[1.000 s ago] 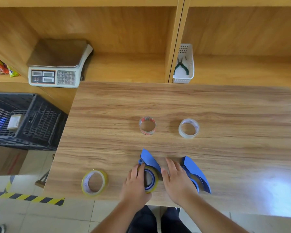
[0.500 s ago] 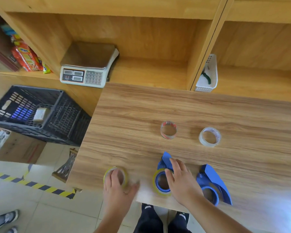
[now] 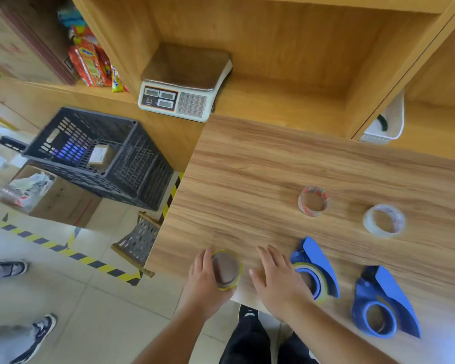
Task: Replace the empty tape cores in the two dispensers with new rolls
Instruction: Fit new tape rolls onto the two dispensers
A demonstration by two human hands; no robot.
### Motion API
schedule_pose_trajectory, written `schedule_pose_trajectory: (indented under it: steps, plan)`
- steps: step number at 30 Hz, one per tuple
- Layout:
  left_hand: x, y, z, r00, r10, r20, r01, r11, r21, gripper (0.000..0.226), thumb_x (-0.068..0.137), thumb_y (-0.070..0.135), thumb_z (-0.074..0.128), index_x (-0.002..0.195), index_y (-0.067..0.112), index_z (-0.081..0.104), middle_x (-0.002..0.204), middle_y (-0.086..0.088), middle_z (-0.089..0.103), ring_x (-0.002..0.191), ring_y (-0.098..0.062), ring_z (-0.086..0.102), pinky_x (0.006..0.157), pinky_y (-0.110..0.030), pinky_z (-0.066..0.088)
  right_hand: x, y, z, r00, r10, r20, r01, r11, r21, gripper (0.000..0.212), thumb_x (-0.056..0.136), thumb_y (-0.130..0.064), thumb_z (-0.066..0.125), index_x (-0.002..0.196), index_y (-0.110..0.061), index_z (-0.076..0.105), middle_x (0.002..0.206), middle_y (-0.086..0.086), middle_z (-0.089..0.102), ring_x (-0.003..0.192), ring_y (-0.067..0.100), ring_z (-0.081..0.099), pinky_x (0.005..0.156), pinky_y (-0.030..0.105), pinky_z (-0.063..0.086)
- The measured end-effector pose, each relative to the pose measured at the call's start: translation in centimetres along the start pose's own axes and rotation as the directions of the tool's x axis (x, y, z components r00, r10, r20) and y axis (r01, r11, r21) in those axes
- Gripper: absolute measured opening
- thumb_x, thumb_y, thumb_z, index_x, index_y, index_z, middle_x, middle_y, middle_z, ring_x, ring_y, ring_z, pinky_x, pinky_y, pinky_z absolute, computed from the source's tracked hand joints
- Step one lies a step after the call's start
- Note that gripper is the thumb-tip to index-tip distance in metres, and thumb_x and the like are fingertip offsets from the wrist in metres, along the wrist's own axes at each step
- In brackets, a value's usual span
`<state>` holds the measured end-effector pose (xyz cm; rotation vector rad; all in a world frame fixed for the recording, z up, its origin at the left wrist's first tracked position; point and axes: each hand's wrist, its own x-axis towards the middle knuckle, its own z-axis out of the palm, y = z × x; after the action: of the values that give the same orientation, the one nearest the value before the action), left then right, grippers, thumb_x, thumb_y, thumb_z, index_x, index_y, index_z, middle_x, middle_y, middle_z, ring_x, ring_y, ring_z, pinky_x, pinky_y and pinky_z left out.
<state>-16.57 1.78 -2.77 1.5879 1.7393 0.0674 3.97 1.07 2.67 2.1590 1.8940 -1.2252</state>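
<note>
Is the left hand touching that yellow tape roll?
Touching. The head view shows the left hand with fingers curled round the yellow roll at the table's edge.

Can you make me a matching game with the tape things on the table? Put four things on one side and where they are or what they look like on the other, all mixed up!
Things:
1. yellow tape roll
2. dispenser with yellow roll
3. clear tape roll
4. red-printed core

Places or looks:
A. lying alone at the far right of the table
B. under the left hand, at the table's near edge
C. next to the right hand
D. standing on its rim, behind the dispensers

Pairs: 1-B, 2-C, 3-A, 4-D
</note>
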Motion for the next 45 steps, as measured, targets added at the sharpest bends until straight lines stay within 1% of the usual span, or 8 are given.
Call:
schedule_pose_trajectory:
  steps: [7,15,20,26,32,36,39,45]
  plan:
    - [0.4,0.4,0.2,0.999,0.028,0.020,-0.028,0.999,0.016,0.107,0.071,0.034,0.081,0.158,0.020,0.019,0.152,0.003,0.035,0.143,-0.024,0.036,0.116,-0.035,0.039,-0.2,0.3,-0.5,0.999,0.029,-0.019,-0.029,0.999,-0.025,0.064,0.102,-0.051,0.033,0.158,-0.027,0.015,0.167,-0.003,0.015,0.152,0.020,0.016,0.121,0.040,0.027]
    - [-1.6,1.9,-0.4,0.977,0.207,-0.060,-0.205,0.978,0.034,0.103,0.071,0.030,0.080,0.156,0.033,0.020,0.146,0.013,0.037,0.139,-0.014,0.035,0.111,-0.028,0.039,-1.3,3.2,-2.3,0.991,0.072,-0.116,-0.071,0.997,0.010,0.063,0.101,-0.054,0.032,0.156,-0.029,0.019,0.165,-0.004,0.021,0.151,0.020,0.019,0.118,0.042,0.033]
    - [-2.7,5.9,0.5,0.939,0.335,-0.081,-0.331,0.942,0.057,0.097,0.075,0.045,0.078,0.155,0.034,0.024,0.146,0.017,0.037,0.135,-0.007,0.037,0.108,-0.023,0.037,-3.0,6.8,-4.6,0.976,0.114,-0.185,-0.102,0.992,0.073,0.061,0.102,-0.050,0.035,0.157,-0.027,0.021,0.164,-0.003,0.023,0.149,0.020,0.023,0.117,0.040,0.033]
    - [-4.3,12.7,5.0,0.907,0.420,-0.024,-0.420,0.907,-0.010,0.095,0.071,0.046,0.072,0.152,0.037,0.024,0.146,0.023,0.032,0.131,-0.006,0.043,0.101,-0.022,0.040,-6.5,14.0,-6.9,0.931,0.237,-0.278,-0.212,0.970,0.117,0.059,0.101,-0.043,0.040,0.154,-0.022,0.027,0.158,0.002,0.034,0.143,0.027,0.032,0.114,0.042,0.034]
    - [-6.5,18.8,11.6,0.878,0.476,0.045,-0.475,0.880,-0.020,0.102,0.069,0.043,0.079,0.154,0.034,0.024,0.150,0.021,0.029,0.140,-0.006,0.033,0.106,-0.016,0.031,-10.2,21.3,-7.8,0.878,0.356,-0.319,-0.300,0.930,0.213,0.051,0.099,-0.038,0.047,0.147,-0.023,0.037,0.150,0.001,0.044,0.135,0.027,0.041,0.105,0.044,0.042]
    - [-8.0,21.1,15.7,0.875,0.475,0.089,-0.476,0.880,-0.015,0.104,0.070,0.049,0.077,0.156,0.031,0.022,0.155,0.016,0.028,0.146,-0.005,0.027,0.115,-0.020,0.031,-12.1,25.0,-7.9,0.866,0.400,-0.299,-0.340,0.911,0.232,0.054,0.101,-0.040,0.043,0.150,-0.018,0.034,0.153,0.006,0.040,0.137,0.030,0.039,0.107,0.045,0.042]
    - [-8.8,21.9,18.1,0.883,0.455,0.111,-0.459,0.888,0.010,0.103,0.070,0.053,0.072,0.157,0.030,0.021,0.152,0.016,0.029,0.145,-0.004,0.027,0.111,-0.014,0.029,-12.8,26.6,-8.0,0.874,0.395,-0.283,-0.333,0.911,0.243,0.056,0.102,-0.036,0.043,0.152,-0.015,0.031,0.154,0.010,0.039,0.139,0.031,0.038,0.111,0.044,0.039]
    - [-9.3,23.1,20.8,0.905,0.406,0.126,-0.417,0.905,0.083,0.103,0.071,0.046,0.073,0.157,0.026,0.020,0.149,0.013,0.031,0.141,-0.009,0.034,0.112,-0.019,0.034,-13.4,28.7,-7.6,0.891,0.377,-0.252,-0.305,0.909,0.283,0.057,0.101,-0.040,0.038,0.153,-0.019,0.029,0.154,0.007,0.039,0.138,0.029,0.038,0.112,0.043,0.038]
